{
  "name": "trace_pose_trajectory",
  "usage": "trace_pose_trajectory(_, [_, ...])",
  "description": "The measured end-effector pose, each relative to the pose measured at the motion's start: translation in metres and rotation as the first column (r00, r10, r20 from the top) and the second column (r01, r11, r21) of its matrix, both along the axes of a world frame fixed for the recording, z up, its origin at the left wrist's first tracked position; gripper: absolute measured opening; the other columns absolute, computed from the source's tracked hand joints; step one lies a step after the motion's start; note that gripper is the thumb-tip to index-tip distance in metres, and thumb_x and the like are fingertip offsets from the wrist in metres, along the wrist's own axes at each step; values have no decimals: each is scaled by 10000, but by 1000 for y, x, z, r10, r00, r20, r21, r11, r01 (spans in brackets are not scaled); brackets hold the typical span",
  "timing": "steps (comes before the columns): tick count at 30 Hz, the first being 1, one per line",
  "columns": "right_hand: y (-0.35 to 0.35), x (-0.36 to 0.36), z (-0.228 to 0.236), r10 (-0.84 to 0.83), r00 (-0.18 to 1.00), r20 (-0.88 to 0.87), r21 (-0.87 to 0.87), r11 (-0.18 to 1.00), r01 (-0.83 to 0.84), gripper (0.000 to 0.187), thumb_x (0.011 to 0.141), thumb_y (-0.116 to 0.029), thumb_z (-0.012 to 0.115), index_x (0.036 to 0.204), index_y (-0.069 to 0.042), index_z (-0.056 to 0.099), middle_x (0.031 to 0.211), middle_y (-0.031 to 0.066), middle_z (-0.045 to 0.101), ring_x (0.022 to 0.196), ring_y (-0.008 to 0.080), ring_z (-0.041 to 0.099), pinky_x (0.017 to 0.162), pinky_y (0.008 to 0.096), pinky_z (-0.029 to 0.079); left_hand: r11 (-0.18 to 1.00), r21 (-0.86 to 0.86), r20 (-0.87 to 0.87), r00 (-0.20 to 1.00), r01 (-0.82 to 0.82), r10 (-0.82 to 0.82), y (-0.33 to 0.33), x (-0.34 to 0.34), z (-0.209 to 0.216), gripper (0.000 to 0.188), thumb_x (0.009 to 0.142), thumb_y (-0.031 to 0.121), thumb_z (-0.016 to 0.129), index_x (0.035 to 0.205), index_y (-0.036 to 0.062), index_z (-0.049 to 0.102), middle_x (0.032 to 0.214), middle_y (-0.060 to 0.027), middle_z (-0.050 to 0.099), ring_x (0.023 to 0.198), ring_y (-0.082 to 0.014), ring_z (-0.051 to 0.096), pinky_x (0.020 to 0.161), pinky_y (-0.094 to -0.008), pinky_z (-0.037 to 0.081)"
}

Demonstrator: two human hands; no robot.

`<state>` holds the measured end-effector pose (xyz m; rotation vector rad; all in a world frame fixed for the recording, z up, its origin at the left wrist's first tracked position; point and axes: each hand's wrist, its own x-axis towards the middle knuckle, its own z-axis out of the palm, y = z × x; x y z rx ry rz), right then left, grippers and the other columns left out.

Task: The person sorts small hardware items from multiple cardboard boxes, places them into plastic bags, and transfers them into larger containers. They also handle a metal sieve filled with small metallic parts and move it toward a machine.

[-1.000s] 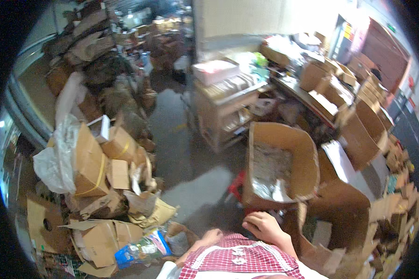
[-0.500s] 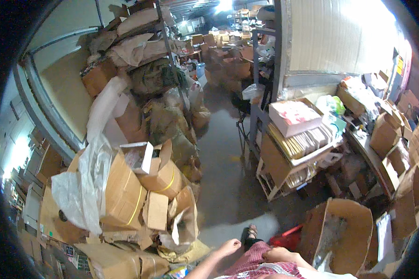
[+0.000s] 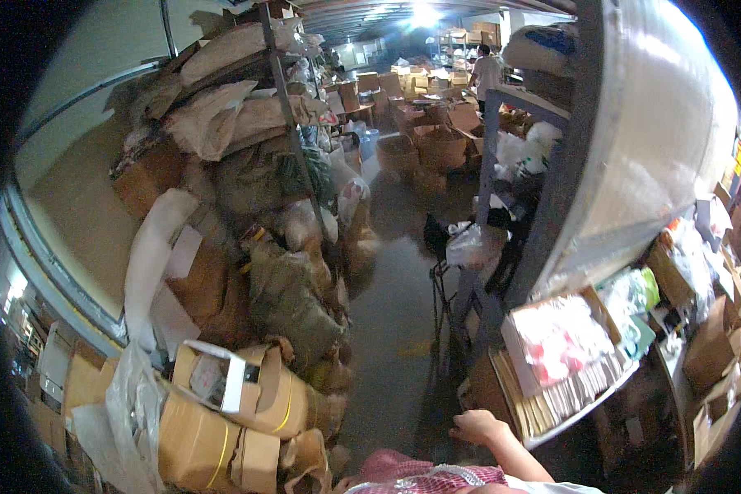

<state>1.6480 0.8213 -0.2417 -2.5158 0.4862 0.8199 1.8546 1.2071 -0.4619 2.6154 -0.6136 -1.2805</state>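
One right grip [image 3: 476,426], loosely curled closed, is near upright flat pieces [image 3: 570,397]. I can't make out the barely visible left grip's [image 3: 342,486] state.

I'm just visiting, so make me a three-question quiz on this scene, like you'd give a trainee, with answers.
1. True or false: the person's right hand is lifting a sack.
2. What colour is the checked garment? A) green, B) reddish pink, C) blue.
3. Fill in: the open white-sided box sits on the ____ side of the aisle.

Key: 1. False, no sack is in its grasp; 2. B; 3. left.
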Motion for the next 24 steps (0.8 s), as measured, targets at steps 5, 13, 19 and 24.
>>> trace_pose_trajectory(5, [-82, 152, -31, 87, 982, 170, 110, 988, -107, 464, 973, -465, 542, 1077, -31, 668, 1077, 229, 691, 1037, 421, 651, 864, 492, 523, 990, 86, -40, 992, -113, 117, -93, 113, -14, 312, 930, 286, 596, 1155, 78, 659, 972, -135, 676, 879, -298, 638, 804, -432, 512])
trace_pose_trajectory(13, [-270, 338, -12, -48, 999, 17, 115, 992, 46, 383, 940, -395, 597, 1109, -59, 670, 1045, 197, 708, 983, 392, 674, 817, 477, 530, 979, -199, -14, 999, -41, 39, -302, 328, -13, 299, 928, 238, 600, 1160, 54, 640, 933, -84, 644, 868, -217, 603, 788, -376, 492])
trace_pose_trajectory(19, [-400, 391, -16, -297, 722, 625, 3, 926, 378, 274, 925, -320, 633, 873, -51, 648, 779, 168, 664, 752, 399, 666, 671, 500, 529, 688, -702, -181, 981, -182, 75, -604, 499, 121, 298, 932, 221, 615, 1145, 14, 629, 966, -45, 636, 878, -155, 579, 806, -326, 470])
trace_pose_trajectory(24, [-477, 448, -39, -455, 441, 773, 117, 786, 607, 177, 884, -241, 677, 949, -78, 701, 841, 166, 697, 760, 365, 682, 661, 442, 542, 591, -797, 28, 987, 119, -161, -824, 578, 186, 298, 976, 229, 586, 1168, 5, 629, 1061, -67, 682, 1002, -153, 632, 912, -305, 484])
